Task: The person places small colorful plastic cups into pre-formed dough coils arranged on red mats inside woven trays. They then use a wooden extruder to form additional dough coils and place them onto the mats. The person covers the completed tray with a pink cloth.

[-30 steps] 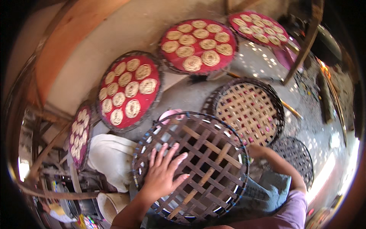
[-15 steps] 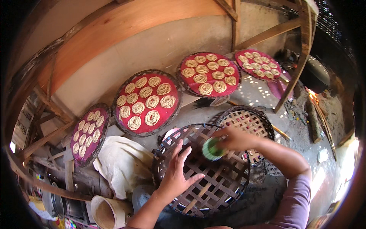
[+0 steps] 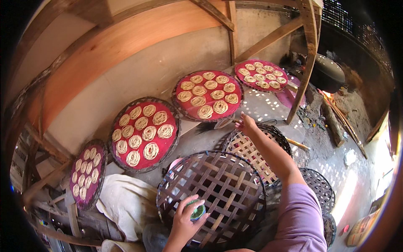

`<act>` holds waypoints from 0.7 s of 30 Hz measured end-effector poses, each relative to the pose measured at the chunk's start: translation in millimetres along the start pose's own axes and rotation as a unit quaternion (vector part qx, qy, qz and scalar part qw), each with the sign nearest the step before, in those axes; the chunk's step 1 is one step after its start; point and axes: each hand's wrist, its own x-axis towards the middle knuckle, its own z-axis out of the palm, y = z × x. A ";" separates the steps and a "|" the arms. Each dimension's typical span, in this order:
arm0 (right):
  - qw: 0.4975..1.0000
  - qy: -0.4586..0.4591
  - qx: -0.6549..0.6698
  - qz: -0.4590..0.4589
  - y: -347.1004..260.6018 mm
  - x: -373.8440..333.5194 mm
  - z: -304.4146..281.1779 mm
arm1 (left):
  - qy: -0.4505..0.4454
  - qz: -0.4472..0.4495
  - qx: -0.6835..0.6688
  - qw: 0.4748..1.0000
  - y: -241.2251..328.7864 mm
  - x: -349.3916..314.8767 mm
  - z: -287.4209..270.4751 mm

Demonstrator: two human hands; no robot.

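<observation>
A small green cup (image 3: 197, 212) rests within the curled fingers of my left hand (image 3: 188, 218). That hand is over the near left part of a round, dark, open-weave bamboo tray (image 3: 228, 170). My right arm stretches across to the far side, where my right hand (image 3: 247, 124) closes its fingers at the handle end of a flat brush (image 3: 222, 123). The brush's dark bristles point left, below a red round tray. A second, lighter openwork tray (image 3: 247, 147) lies under my right forearm, which partly covers it.
Along the wall stand red-lined round trays (image 3: 140, 166) bearing several coiled noodle nests (image 3: 149, 133). White cloth (image 3: 126, 201) drapes at the left. A wooden post (image 3: 299, 96) rises at right, before a dark pot (image 3: 329, 73) and a fire (image 3: 327, 95). Dark baskets (image 3: 317, 189) sit beyond my right arm.
The green cup has passed from my right hand to my left, which was spread open before. My right hand has moved away to the brush. The view has shifted right.
</observation>
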 end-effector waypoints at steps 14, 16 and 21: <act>0.959 0.044 0.212 -0.181 -102.1 94.4 -92.1 | -0.006 0.026 0.063 0.998 14.9 6.1 2.3; 0.944 0.018 0.251 -0.216 -114.4 112.2 -94.4 | -0.005 0.019 0.069 0.997 15.0 6.7 3.2; 0.916 -0.002 0.308 -0.257 -134.8 137.3 -100.1 | -0.006 0.035 0.081 0.996 13.5 9.3 6.8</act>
